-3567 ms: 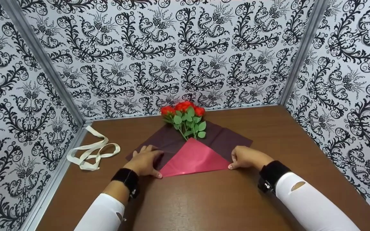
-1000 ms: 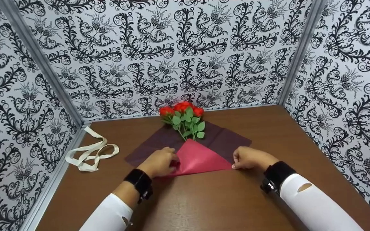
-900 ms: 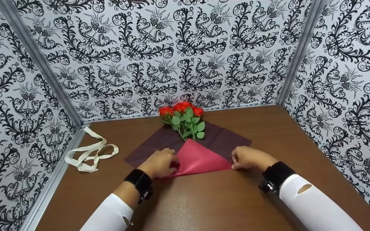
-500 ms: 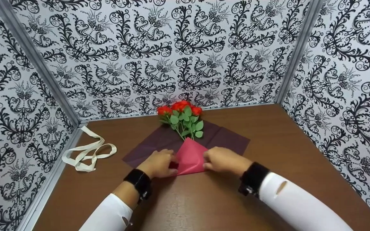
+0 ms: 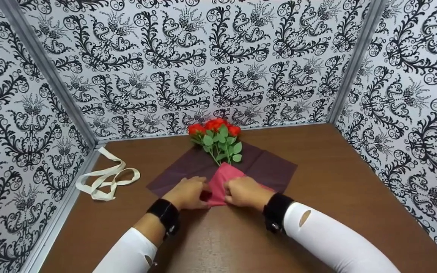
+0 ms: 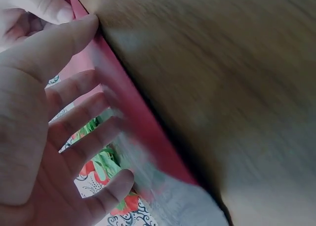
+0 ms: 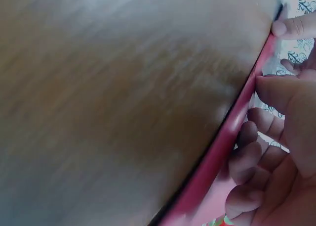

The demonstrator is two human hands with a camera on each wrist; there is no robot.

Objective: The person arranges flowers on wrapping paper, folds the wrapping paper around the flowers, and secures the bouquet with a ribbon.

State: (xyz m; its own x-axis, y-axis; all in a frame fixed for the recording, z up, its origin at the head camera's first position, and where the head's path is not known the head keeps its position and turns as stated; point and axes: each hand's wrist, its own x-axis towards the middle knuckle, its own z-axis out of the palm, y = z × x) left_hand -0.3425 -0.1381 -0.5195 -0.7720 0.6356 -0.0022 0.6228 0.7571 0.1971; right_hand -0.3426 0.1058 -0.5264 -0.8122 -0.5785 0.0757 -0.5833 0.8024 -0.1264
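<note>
The left hand [image 5: 189,193], fingers loosely spread, touches the red paper [image 5: 217,183] with its thumb, while the right hand [image 5: 247,192], fingers curled, pinches the folded edge nearby.

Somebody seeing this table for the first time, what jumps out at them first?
Probably the red roses, bright at the far side of the table, before the black-and-white patterned wall. Next comes the pink paper flap over their lower stems, with the left hand and right hand at its near edge. The cream ribbon lies looped on the left.
</note>
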